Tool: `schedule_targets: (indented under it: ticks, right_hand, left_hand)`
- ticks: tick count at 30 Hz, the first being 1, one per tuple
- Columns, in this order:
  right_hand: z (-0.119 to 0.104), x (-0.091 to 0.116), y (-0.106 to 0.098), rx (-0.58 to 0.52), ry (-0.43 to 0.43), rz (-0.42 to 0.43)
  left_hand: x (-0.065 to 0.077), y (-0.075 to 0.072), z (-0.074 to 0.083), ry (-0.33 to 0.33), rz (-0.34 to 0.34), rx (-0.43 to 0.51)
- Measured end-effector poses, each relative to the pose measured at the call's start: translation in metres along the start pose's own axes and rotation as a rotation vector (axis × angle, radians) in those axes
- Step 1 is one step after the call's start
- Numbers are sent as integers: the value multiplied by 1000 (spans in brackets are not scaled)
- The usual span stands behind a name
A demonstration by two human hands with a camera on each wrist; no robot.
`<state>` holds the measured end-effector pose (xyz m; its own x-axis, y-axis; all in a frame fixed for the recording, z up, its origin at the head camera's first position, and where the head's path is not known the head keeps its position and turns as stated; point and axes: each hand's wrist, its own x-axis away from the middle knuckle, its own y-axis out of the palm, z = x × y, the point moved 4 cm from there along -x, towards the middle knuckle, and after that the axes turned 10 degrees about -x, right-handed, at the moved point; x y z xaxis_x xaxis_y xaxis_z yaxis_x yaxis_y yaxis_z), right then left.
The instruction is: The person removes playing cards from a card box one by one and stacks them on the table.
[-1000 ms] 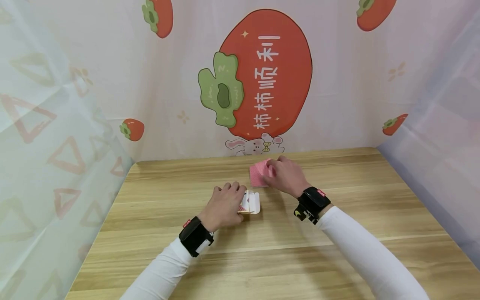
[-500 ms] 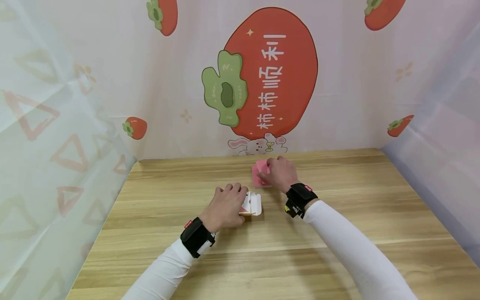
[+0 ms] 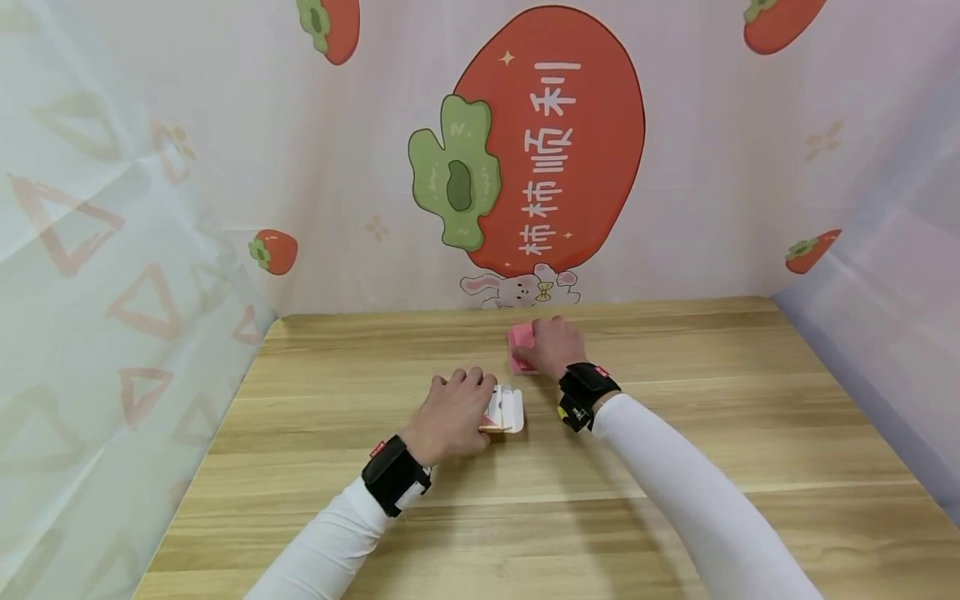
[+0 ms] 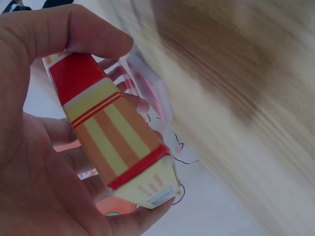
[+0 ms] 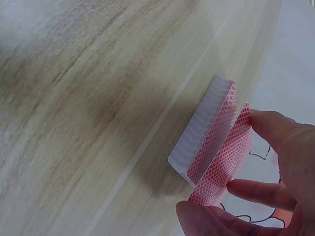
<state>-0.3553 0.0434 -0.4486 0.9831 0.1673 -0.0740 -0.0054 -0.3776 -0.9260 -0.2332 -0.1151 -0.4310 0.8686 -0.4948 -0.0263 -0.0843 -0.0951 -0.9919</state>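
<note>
Head view: my left hand point(image 3: 450, 414) grips an open box point(image 3: 501, 409), contents unclear. Near the worktop's far edge point(image 3: 390, 320), my right hand point(image 3: 557, 345) pinches a card point(image 5: 226, 160) close to the deck point(image 5: 201, 125).

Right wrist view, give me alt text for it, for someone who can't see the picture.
A right hand pinches a red-patterned playing card, apparently just one, tilted over a deck of cards with matching backs. The deck lies flat on a wood-grain table, with a pale printed backdrop beyond.
</note>
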Motion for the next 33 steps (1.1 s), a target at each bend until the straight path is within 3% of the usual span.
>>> schedule_targets:
  ticks: [18,33]
  right_hand:
    - [-4,-9,15,6,33,8]
    - [-13,-6,13,-15,46,10]
  left_hand:
    - [0,3,2,-4,-11,6]
    - [2,3,2,-3,-5,-6]
